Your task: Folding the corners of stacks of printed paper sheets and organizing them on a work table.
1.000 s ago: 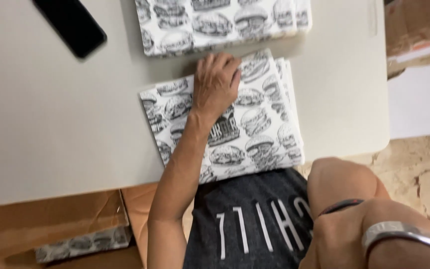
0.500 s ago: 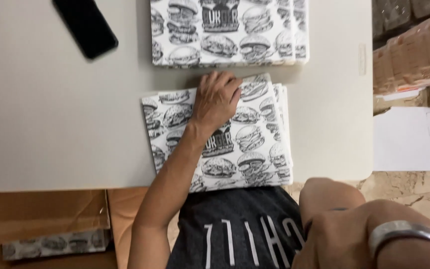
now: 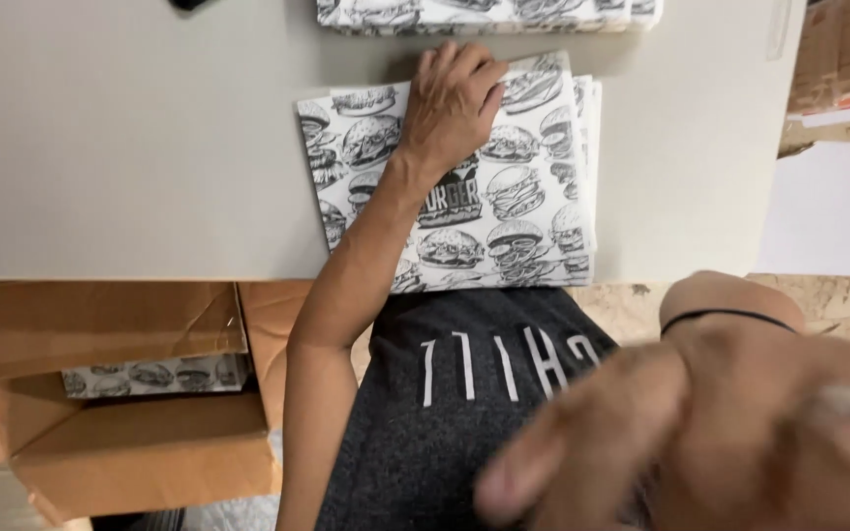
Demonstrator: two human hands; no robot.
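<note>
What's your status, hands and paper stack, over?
Left hand flat on printed paper stack, table edge. Right hand raised near camera, blurred, apparently empty. Second stack beyond, apart. Nothing blocking.

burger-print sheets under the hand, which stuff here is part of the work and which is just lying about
In the work:
- left hand, flat on the near stack of burger-print sheets
- right hand, blurred, close to the camera
- second printed stack at the table's far edge

Lying about:
- open cardboard box
- white paper
</note>
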